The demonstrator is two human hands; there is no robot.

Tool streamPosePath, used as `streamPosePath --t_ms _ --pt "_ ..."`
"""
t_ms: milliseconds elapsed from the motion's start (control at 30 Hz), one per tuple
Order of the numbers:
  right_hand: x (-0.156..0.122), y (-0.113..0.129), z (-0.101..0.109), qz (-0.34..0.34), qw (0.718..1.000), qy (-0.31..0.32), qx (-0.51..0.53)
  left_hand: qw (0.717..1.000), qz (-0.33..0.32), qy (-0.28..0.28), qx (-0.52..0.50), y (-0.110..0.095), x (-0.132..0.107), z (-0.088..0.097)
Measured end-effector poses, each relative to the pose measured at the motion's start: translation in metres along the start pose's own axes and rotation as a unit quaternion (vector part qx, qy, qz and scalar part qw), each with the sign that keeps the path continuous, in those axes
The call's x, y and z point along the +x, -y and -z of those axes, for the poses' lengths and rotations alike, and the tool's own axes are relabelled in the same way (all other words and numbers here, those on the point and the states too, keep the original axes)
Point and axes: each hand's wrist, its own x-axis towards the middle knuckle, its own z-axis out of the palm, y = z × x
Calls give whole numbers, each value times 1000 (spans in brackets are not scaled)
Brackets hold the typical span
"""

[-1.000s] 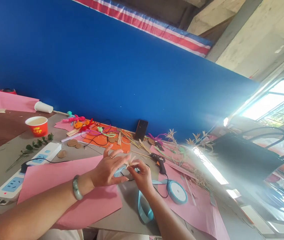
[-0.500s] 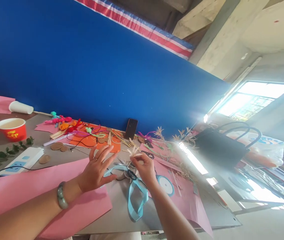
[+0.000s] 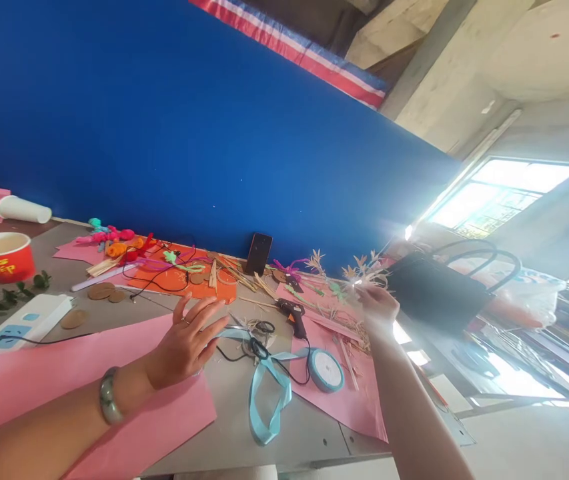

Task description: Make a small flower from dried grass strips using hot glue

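A blue partition (image 3: 189, 120) backs the grey table (image 3: 224, 447). Left of the glue gun (image 3: 293, 319), the left hand (image 3: 179, 347) spreads wide above pink paper (image 3: 179, 417); right of the gun, the right hand (image 3: 379, 307) is at dried sprigs (image 3: 361, 269), grip indeterminable in glare.

Blue ribbon (image 3: 265, 435) looks glossy, pink paper (image 3: 179, 420) matt.

right hand (image 3: 378, 305) now over by the dried sprigs (image 3: 361, 269) — well apart from left hand (image 3: 184, 345), glue gun (image 3: 294, 316) uncovered again
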Motion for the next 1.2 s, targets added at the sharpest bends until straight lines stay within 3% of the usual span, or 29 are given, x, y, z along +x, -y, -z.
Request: streamPosePath --t_ms 300,500,700,867,967,1100,1200 --pt "-30 -31 -46 -42 972 188 -132 1000 0 -6 -1 4 -2 -6" --pt "-38 -34 -75 -78 951 217 -204 1000 4 -4 -4 3 -1 -5" --pt "-29 -24 -70 -100 945 201 -236 1000 4 -1 -7 3 1 -3" --pt "-52 17 -64 -41 970 185 -154 1000 6 -2 -27 5 -1 -6" --pt "-92 58 -71 11 968 242 -66 998 23 -7 -53 9 -4 -9" --pt "-153 118 -81 61 938 338 40 995 62 -6 -82 15 -4 -12" --pt "-186 157 -87 53 876 443 181 989 112 -14 -101 20 0 -11"
